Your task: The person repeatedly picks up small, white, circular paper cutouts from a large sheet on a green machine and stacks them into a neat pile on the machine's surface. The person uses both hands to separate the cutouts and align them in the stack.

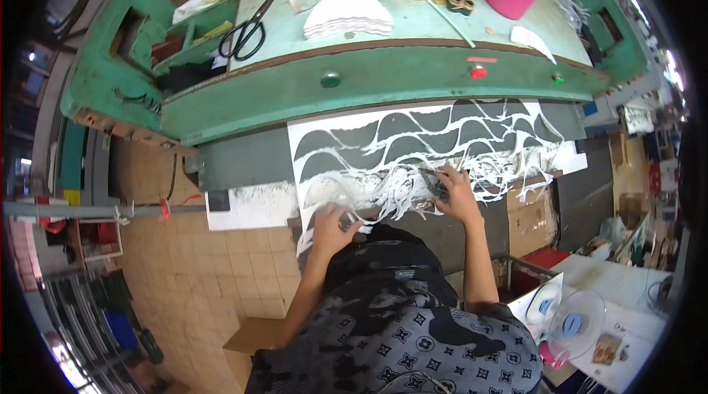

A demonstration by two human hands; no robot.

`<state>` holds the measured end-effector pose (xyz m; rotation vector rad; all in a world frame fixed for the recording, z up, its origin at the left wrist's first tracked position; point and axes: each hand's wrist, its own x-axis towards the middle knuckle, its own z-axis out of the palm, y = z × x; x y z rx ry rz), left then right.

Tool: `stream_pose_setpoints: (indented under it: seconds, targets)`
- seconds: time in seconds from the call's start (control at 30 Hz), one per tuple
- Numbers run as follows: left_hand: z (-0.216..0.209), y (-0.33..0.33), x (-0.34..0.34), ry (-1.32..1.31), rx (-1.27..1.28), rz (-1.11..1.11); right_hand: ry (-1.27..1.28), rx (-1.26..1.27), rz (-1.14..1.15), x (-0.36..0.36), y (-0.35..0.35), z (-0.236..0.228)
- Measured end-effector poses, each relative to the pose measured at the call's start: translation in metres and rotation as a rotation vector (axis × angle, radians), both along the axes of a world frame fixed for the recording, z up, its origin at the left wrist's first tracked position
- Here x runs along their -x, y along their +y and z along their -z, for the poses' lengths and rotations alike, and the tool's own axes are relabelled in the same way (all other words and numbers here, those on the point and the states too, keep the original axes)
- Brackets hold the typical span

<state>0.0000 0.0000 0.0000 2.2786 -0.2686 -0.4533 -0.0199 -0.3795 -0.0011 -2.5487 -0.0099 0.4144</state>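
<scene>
Both hands, left [330, 226] and right [455, 193], press the cut white sheet [413, 145].

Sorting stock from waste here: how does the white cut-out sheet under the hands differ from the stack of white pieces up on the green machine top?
The cut-out sheet lies flat as one layer; the stack of white pieces is piled neatly. The sheet is a web of thin strips around dark curved holes; the pieces are solid fan shapes. Both the left hand and the right hand rest on the sheet's tangled near edge; nothing touches the stack. Both are white.
</scene>
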Motion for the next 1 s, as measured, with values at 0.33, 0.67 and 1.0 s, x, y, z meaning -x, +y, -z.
stream_pose_setpoints:
  seconds: [0.33, 0.67, 1.0]
  targets:
    - [0.056, 0.015, 0.038, 0.030, 0.116, -0.048, -0.013, 0.190, 0.102, 0.062, -0.004, 0.043]
    - [0.109, 0.044, 0.072, -0.057, 0.261, -0.095, -0.038, -0.230, 0.278, -0.004, 0.065, 0.010]
    - [0.129, 0.045, 0.105, -0.076, 0.283, -0.120, -0.298, 0.105, 0.693, -0.151, 0.144, 0.098]
